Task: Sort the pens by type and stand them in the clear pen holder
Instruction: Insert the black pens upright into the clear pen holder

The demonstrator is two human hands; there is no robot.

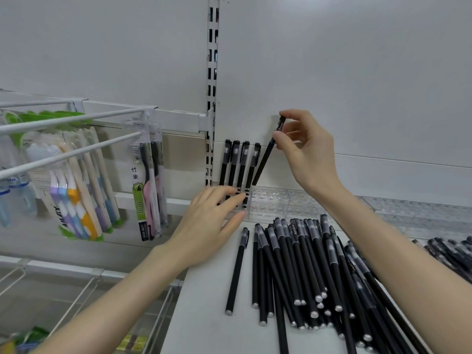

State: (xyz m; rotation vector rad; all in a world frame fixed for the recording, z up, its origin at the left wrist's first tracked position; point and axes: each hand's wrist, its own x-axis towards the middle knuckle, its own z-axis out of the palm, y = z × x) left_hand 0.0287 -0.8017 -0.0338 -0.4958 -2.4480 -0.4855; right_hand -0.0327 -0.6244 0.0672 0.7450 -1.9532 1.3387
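- Just right of centre in the frame, the right hand (pixel 304 149) pinches the capped end of a black pen (pixel 265 159) between thumb and forefinger, the other fingers loosely fanned; the pen hangs tilted, its lower end close over the top of the clear pen holder (pixel 275 203)
- At centre, the left hand (pixel 212 218) lies flat and open, fingers straight, pressing on the holder's left end and holding nothing; it partly hides the bases of the four pens (pixel 238 169) standing caps-up in a row there
- The step in hand looks to be seating a fifth pen in the next free hole to the right of that row; whether its tip has found the hole cannot be told
- To do it well, the person would bring the pen upright before lowering it, since a tilted shaft is likely to catch the hole's rim or knock its neighbour
- A grip this high gives little control of the tip, so a slow descent would serve while the left hand braces the holder
- The held pen should match the four in kind, cap up like them
- Lower in the frame, a pile of pens (pixel 306 272) lies on the shelf (pixel 204 315), a single pen (pixel 237 269) apart to its left; most of the job appears undone
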